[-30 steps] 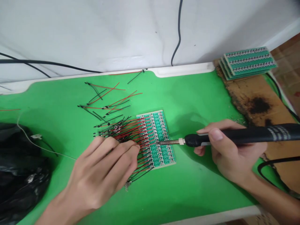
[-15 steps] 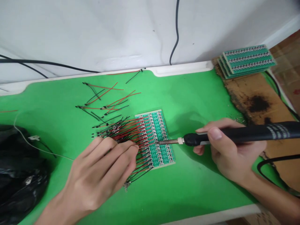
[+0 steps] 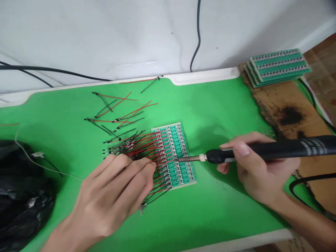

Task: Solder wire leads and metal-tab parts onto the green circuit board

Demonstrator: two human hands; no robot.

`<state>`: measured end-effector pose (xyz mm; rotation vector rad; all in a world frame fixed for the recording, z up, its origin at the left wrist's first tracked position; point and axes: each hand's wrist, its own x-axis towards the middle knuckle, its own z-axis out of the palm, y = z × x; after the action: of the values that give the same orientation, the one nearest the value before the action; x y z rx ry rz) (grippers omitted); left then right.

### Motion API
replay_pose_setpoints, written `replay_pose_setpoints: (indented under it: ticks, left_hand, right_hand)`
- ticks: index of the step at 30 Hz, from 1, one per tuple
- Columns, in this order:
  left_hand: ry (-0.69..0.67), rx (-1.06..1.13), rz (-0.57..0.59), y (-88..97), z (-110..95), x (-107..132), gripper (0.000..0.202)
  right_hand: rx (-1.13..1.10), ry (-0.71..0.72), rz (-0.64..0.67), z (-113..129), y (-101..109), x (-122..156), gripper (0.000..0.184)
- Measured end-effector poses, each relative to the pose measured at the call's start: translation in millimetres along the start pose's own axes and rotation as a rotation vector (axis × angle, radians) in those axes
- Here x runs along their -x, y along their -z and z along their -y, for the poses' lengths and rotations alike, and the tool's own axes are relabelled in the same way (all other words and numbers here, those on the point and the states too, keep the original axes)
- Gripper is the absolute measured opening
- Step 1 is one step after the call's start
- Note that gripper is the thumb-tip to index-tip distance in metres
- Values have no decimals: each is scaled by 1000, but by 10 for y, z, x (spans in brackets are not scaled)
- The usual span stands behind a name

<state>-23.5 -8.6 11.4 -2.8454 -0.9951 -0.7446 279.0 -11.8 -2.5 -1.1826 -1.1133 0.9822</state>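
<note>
Here, the green circuit board [image 3: 174,143] lies on the green tabletop [image 3: 210,217] and serves as the centre of the dial; 12 o'clock points toward the wall. Its face carries three columns of small components. Red and black wires [image 3: 141,147] enter from 9 o'clock in a dense row, their ends lying across the column on that side.

The soldering iron [image 3: 273,150] approaches from 3 o'clock, with its metal tip at the middle column. I grip its black handle in my right hand [image 3: 258,173], fingers wrapped underneath and thumb pressed along the near side.

My left hand [image 3: 112,196] is at 8 o'clock, over the wire bundle. The fingers are curled in and bunched together, fingertips just beside the board edge. I cannot tell what they pinch, since the knuckles hide it. A thin pale strand [image 3: 49,167] runs from the 9 o'clock side to the back of this hand.

Loose two-wire leads [image 3: 118,120] lie scattered at 10 o'clock. A stack of similar boards [image 3: 282,66] rests at 2 o'clock on a brown slab [image 3: 278,99] bearing a black scorch mark [image 3: 292,115]. A black plastic bag [image 3: 26,210] sits between 8 and 9 o'clock.
</note>
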Motion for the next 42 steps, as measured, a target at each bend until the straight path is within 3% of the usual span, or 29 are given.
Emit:
replay_pose_setpoints:
  ticks: [17,24,36,42]
  left_hand:
    - [9,24,-5,-18,7,-33,18]
    - [24,28,-25,-33,-2,-31,19]
    - [73,40,-43,6,-86,-110,23]
    - [163,18,59,-12,-106,-126,37]
  right_hand:
    - [-26,8,5,10,24,-1,16]
    - [-85,24,53,-20,49,-2,10]
    - [-120,-34,4,-52,35,-87,26]
    - [-136,-110,-49,-55,79,-108,33]
